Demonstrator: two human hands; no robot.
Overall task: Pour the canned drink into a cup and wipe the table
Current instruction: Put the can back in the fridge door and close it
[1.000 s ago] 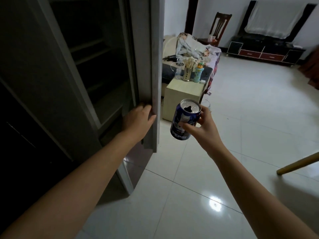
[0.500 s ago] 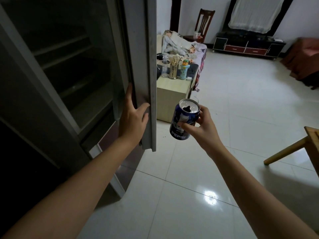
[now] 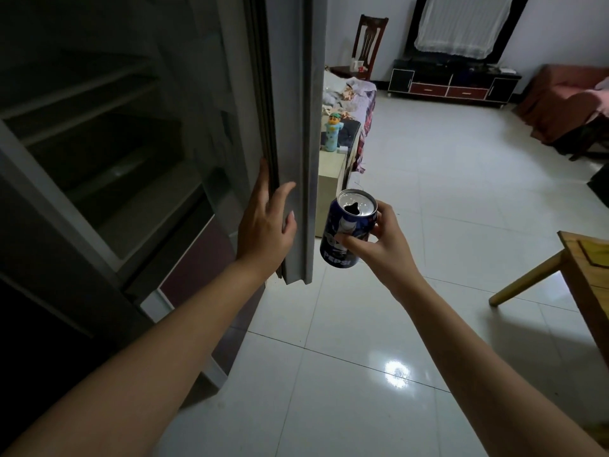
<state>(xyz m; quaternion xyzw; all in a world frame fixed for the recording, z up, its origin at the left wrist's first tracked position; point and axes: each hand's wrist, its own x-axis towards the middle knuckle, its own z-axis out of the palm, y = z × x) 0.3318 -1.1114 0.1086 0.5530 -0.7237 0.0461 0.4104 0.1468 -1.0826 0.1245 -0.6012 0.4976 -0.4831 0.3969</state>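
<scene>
One opened can (image 3: 347, 229) sits between right hand (image 3: 384, 247) thumb and fingers (image 3: 379, 216).

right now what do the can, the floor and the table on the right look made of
Can: metal, likely aluminium; bare silvery top, glossy blue printed wall.
Floor: glazed pale tile; grout lines, mirror-like glare.
Table: wood; yellow-brown, visible grain, finish unclear.
</scene>
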